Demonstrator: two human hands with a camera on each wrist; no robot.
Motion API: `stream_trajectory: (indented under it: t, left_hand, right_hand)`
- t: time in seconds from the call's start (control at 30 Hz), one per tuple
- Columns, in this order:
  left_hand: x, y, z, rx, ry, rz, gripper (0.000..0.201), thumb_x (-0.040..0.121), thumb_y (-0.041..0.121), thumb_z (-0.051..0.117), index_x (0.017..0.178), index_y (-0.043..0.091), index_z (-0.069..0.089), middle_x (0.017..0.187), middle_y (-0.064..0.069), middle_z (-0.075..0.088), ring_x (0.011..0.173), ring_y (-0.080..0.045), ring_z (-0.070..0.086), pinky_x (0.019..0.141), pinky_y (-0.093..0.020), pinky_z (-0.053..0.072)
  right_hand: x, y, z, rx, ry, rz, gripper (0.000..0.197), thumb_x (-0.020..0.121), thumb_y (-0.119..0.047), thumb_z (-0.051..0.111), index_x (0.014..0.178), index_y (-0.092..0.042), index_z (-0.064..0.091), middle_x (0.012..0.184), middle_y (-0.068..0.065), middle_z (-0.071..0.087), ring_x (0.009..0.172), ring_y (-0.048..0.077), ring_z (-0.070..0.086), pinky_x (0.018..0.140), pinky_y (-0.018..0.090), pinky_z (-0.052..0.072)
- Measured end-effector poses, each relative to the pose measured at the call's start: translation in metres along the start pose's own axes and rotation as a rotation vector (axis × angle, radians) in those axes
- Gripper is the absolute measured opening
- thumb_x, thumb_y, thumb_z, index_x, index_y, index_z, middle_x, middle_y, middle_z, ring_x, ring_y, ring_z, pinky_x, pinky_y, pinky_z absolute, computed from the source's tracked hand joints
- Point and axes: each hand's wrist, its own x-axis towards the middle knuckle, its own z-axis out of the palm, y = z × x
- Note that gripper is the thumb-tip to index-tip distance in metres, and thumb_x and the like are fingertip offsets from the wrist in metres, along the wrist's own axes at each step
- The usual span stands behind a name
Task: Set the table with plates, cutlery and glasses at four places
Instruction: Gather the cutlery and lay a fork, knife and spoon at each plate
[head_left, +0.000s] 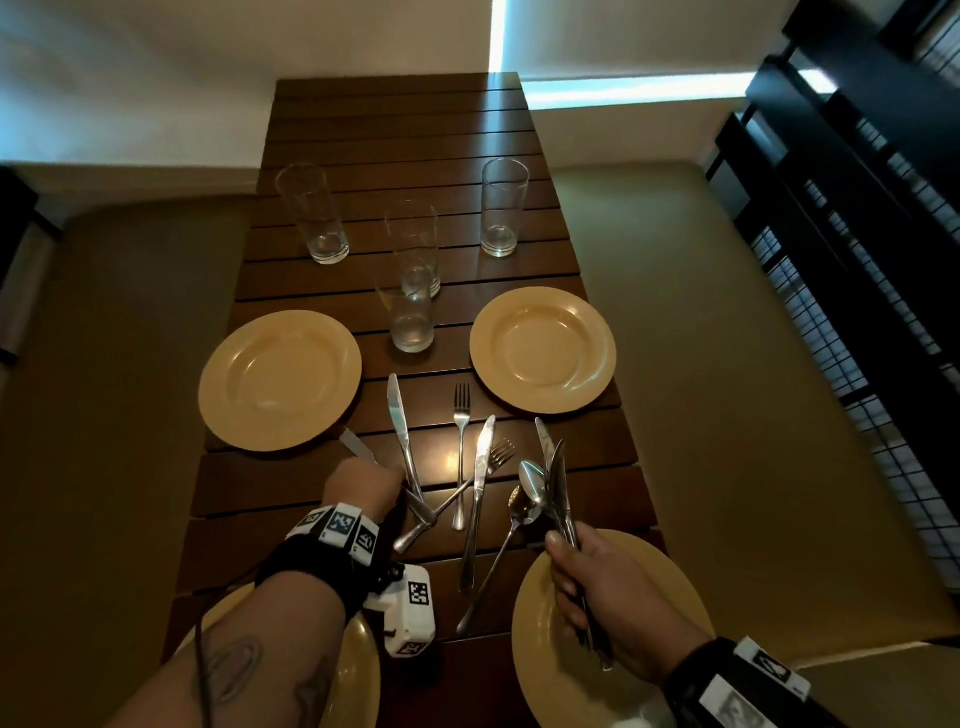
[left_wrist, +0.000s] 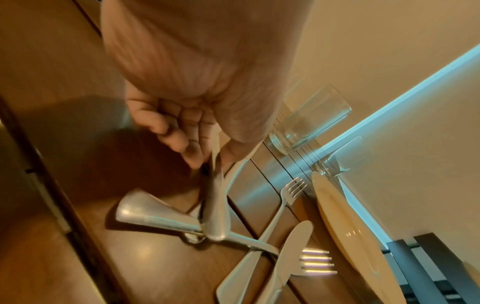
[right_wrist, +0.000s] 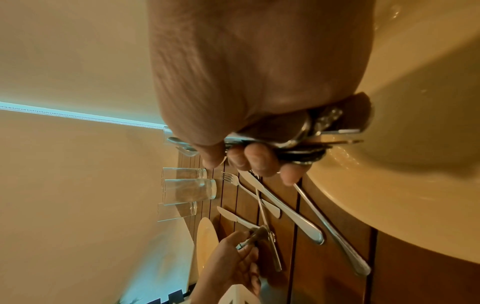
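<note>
Halfway: plates (head_left: 543, 349) down, glasses (head_left: 413, 312) clustered mid-frame.
Right hand (head_left: 602, 597) grips a cutlery bundle (head_left: 553, 488); left hand (head_left: 363, 483) pinches one piece.

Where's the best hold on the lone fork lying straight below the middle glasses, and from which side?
Take the fork by its handle end, nearest you, pinching it from above. The tines point away, and the end lies bare on the table, just beyond the crossed fork and knife.

Cutlery bundle (right_wrist: 298, 142) in right hand (right_wrist: 254, 86)
</note>
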Motion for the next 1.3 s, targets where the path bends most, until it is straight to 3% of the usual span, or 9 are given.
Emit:
stream_trajectory:
  t: [0.1, 0.27, 0.43, 0.53, 0.63, 0.8, 0.97, 1.1, 1.3]
  left_hand:
    - [-0.009, 0.003, -0.002, -0.033, -0.040, -0.018, 0.031, 0.085, 0.032, 0.064, 0.081, 0.005, 0.077, 0.071, -0.009, 0.077, 0.065, -0.027, 0.075, 0.069, -0.036, 0.063]
    - [-0.028, -0.004, 0.000, -0.126, -0.071, -0.023, 0.023, 0.085, 0.021, 0.072, 0.078, 0.000, 0.073, 0.071, -0.015, 0.075, 0.061, -0.027, 0.073, 0.048, -0.030, 0.056]
    - [-0.027, 0.004, 0.001, -0.142, -0.036, 0.058, 0.010, 0.088, 0.012, 0.064, 0.089, 0.002, 0.067, 0.076, -0.017, 0.075, 0.062, -0.031, 0.075, 0.056, -0.039, 0.064]
    - [-0.024, 0.014, 0.000, -0.091, -0.006, 0.085, 0.019, 0.090, 0.026, 0.067, 0.091, 0.006, 0.067, 0.075, -0.012, 0.075, 0.059, -0.028, 0.074, 0.054, -0.035, 0.062]
    - [-0.019, 0.021, 0.003, 0.023, 0.033, 0.093, 0.038, 0.087, 0.041, 0.073, 0.083, 0.004, 0.073, 0.074, -0.010, 0.075, 0.066, -0.026, 0.074, 0.064, -0.034, 0.063]
    - [-0.018, 0.026, 0.008, 0.098, 0.052, 0.097, 0.027, 0.088, 0.031, 0.071, 0.092, 0.004, 0.072, 0.086, -0.009, 0.070, 0.069, -0.022, 0.061, 0.050, -0.025, 0.041]
    - [-0.020, 0.022, 0.008, 0.104, 0.045, 0.083, 0.026, 0.084, 0.033, 0.071, 0.081, 0.007, 0.072, 0.079, -0.006, 0.072, 0.068, -0.019, 0.067, 0.052, -0.024, 0.047]
    - [-0.019, 0.018, 0.004, 0.051, 0.062, 0.087, 0.025, 0.088, 0.030, 0.068, 0.087, 0.005, 0.072, 0.088, -0.010, 0.072, 0.073, -0.024, 0.065, 0.052, -0.026, 0.044]
    - [-0.016, 0.007, -0.003, -0.073, 0.086, 0.162, 0.018, 0.093, 0.023, 0.064, 0.083, 0.011, 0.073, 0.082, -0.009, 0.074, 0.073, -0.028, 0.071, 0.071, -0.040, 0.062]
  right_hand:
    - [0.001, -0.001, -0.002, 0.000, 0.007, -0.009, 0.022, 0.104, -0.031, 0.048, 0.095, -0.011, 0.046, 0.063, 0.002, 0.043, 0.048, 0.015, 0.035, 0.049, 0.032, 0.041]
    - [0.004, -0.001, -0.002, -0.009, -0.001, -0.017, 0.023, 0.104, -0.033, 0.048, 0.096, -0.011, 0.047, 0.064, 0.002, 0.044, 0.049, 0.015, 0.035, 0.050, 0.033, 0.042]
    - [0.005, 0.000, 0.001, 0.004, -0.017, -0.006, 0.022, 0.104, -0.031, 0.048, 0.101, -0.010, 0.050, 0.065, 0.001, 0.044, 0.049, 0.015, 0.036, 0.050, 0.032, 0.042]
    - [0.004, 0.000, 0.002, 0.000, -0.017, 0.004, 0.019, 0.104, -0.032, 0.049, 0.101, -0.013, 0.052, 0.065, 0.001, 0.043, 0.049, 0.014, 0.036, 0.050, 0.032, 0.044]
    - [0.002, -0.002, 0.004, 0.024, -0.017, 0.006, 0.019, 0.103, -0.033, 0.051, 0.100, -0.014, 0.052, 0.062, 0.001, 0.041, 0.047, 0.013, 0.036, 0.048, 0.031, 0.043]
    - [-0.001, -0.008, 0.005, 0.010, 0.006, -0.014, 0.021, 0.103, -0.035, 0.050, 0.096, -0.016, 0.053, 0.059, 0.003, 0.043, 0.046, 0.015, 0.041, 0.047, 0.032, 0.044]
    - [0.001, -0.010, 0.005, 0.057, 0.041, 0.015, 0.025, 0.105, -0.028, 0.047, 0.109, -0.005, 0.052, 0.059, 0.006, 0.049, 0.045, 0.018, 0.044, 0.045, 0.031, 0.044]
    - [0.004, -0.006, 0.004, 0.046, 0.068, 0.003, 0.026, 0.104, -0.026, 0.049, 0.109, -0.002, 0.057, 0.052, 0.008, 0.045, 0.039, 0.021, 0.043, 0.047, 0.031, 0.047]
    - [0.005, -0.007, 0.005, 0.053, 0.043, 0.009, 0.026, 0.103, -0.027, 0.051, 0.115, -0.009, 0.067, 0.054, 0.011, 0.051, 0.041, 0.021, 0.047, 0.051, 0.032, 0.049]
